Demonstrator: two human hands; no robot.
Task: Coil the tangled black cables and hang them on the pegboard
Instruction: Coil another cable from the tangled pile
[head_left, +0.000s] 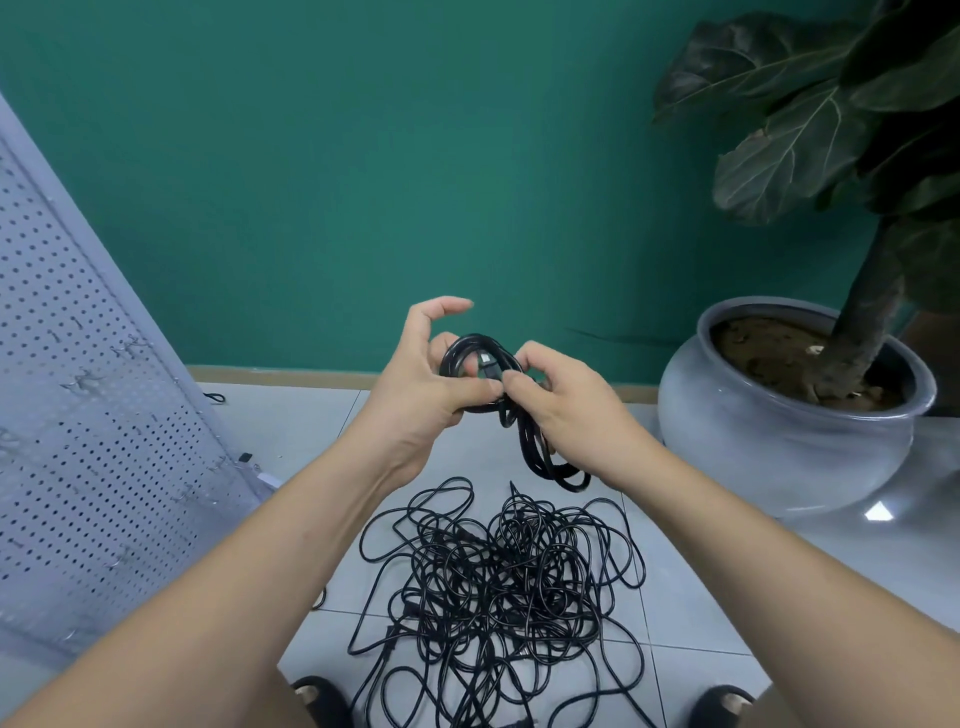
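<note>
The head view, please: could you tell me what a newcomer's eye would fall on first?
Centre frame, the left hand and right hand hold a small coil of black cable. Below them, a large tangle of black cables sprawls on the tiled floor, between the pegboard at left and a big potted plant at right.

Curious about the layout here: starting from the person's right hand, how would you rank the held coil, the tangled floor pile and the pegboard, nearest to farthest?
From the right hand, in the head view:
1. the coiled cable, pinched in its fingers.
2. the tangled pile, on the floor just below.
3. the pegboard, standing far to the left.
</note>
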